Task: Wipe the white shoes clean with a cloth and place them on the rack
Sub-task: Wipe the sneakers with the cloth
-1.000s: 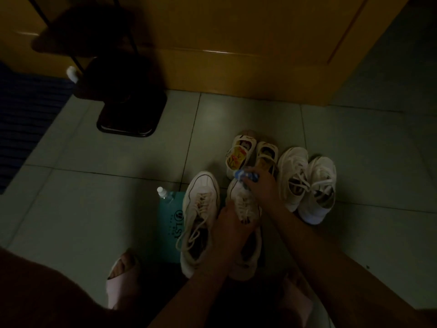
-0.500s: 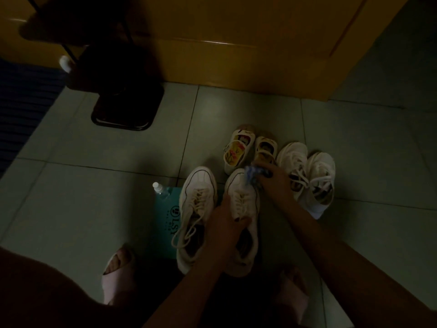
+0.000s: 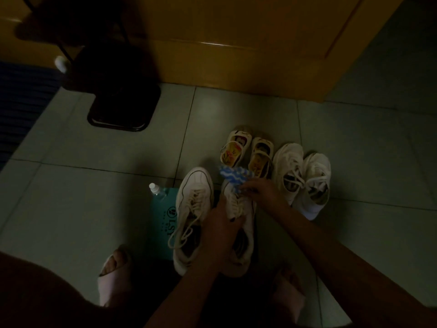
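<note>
In dim light two white lace-up sneakers lie side by side on the tiled floor. My left hand (image 3: 221, 227) grips the right one (image 3: 243, 209) across its laces and tongue. Against that shoe's toe my right hand (image 3: 262, 192) presses a bunched blue-and-white cloth (image 3: 233, 177). The other sneaker (image 3: 195, 204) rests untouched to the left, its laces loose. A second white pair (image 3: 303, 178) stands to the right. A dark rack frame (image 3: 71, 31) rises at the top left, its shelves hard to make out.
A teal pouch with a white cap (image 3: 164, 216) lies partly under the left sneaker. Small patterned sandals (image 3: 246, 152) sit beyond the cloth. A dark tray (image 3: 120, 112) lies below the rack, a wooden door (image 3: 236, 43) behind. My feet in pink slippers (image 3: 113, 278) flank the shoes.
My right hand with the cloth has shifted over the held sneaker's toe, out to the right and back to the left. My left hand keeps its hold on the shoe.
</note>
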Tool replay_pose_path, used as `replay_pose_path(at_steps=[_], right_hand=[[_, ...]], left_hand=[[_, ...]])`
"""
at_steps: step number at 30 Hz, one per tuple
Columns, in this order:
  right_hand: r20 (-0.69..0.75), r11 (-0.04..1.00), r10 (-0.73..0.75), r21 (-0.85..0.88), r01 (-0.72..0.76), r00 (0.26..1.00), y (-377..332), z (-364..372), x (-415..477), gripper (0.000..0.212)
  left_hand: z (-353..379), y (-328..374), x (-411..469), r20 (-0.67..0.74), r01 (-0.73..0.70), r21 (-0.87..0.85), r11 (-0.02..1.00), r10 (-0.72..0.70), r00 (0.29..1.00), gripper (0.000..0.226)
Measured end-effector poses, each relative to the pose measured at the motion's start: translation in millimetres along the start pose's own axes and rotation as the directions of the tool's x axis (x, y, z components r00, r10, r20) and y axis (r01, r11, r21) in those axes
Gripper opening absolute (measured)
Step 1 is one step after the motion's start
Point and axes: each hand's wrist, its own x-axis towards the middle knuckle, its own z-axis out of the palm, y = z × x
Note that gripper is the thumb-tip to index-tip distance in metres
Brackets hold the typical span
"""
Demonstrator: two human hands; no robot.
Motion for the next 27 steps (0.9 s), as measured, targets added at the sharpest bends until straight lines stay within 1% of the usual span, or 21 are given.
replay_pose_path(at_steps=[5,7,9,10,12,13,15,17,19,21,22,24,27], right_hand=[[0.012,0.992,0.119,-0.032,-0.118,0.993,25,-9,-16,0.028],[-0.006,0.983,0.182,-0.021,-0.182,0.983,31,-15,-21,0.027],[-0.062,0.969,0.239,0.081,-0.233,0.969,27,-24,-24,0.026],[-0.122,0.962,0.254,0.131,-0.238,0.959,25,-29,-23,0.03],[-0.235,0.945,0.275,0.242,-0.218,0.932,16,-36,-15,0.036],[-0.268,0.929,0.289,0.311,-0.202,0.919,8,-36,-8,0.035],[-0.262,0.91,0.31,0.359,-0.206,0.914,-3,-33,10,0.03],[-0.196,0.916,0.312,0.321,-0.24,0.93,-12,-22,24,0.038],[-0.128,0.93,0.293,0.268,-0.251,0.948,-19,-7,32,0.039],[-0.144,0.953,0.248,0.214,-0.215,0.958,-24,7,35,0.036],[-0.167,0.955,0.241,0.217,-0.203,0.956,-23,11,36,0.036],[-0.202,0.948,0.25,0.25,-0.197,0.947,-22,14,34,0.037],[-0.232,0.952,0.273,0.208,-0.226,0.934,-10,15,27,0.033]], left_hand=[[-4,3,-3,0.035,0.044,-0.007,0.999,-0.044,0.998,0.07],[-5,5,-4,0.036,0.043,-0.014,0.999,-0.043,0.998,0.068],[-6,8,-6,0.039,0.031,-0.023,0.999,-0.03,0.999,0.063],[-6,8,-6,0.04,0.03,-0.026,0.999,-0.029,0.999,0.063],[-6,8,-6,0.05,0.04,-0.017,0.999,-0.039,0.998,0.066],[-6,8,-5,0.054,0.049,-0.005,0.999,-0.048,0.997,0.069],[-5,7,-2,0.062,0.076,0.008,0.997,-0.076,0.995,0.075],[-4,9,0,0.071,0.112,-0.005,0.994,-0.111,0.991,0.078],[-4,10,1,0.069,0.14,-0.023,0.99,-0.138,0.988,0.077],[-4,11,3,0.055,0.135,-0.014,0.991,-0.134,0.99,0.07],[-4,11,3,0.041,0.124,-0.01,0.992,-0.123,0.992,0.065],[-5,12,3,0.021,0.12,-0.007,0.993,-0.12,0.993,0.059],[-4,8,2,0.002,0.101,-0.043,0.994,-0.101,0.995,0.056]])
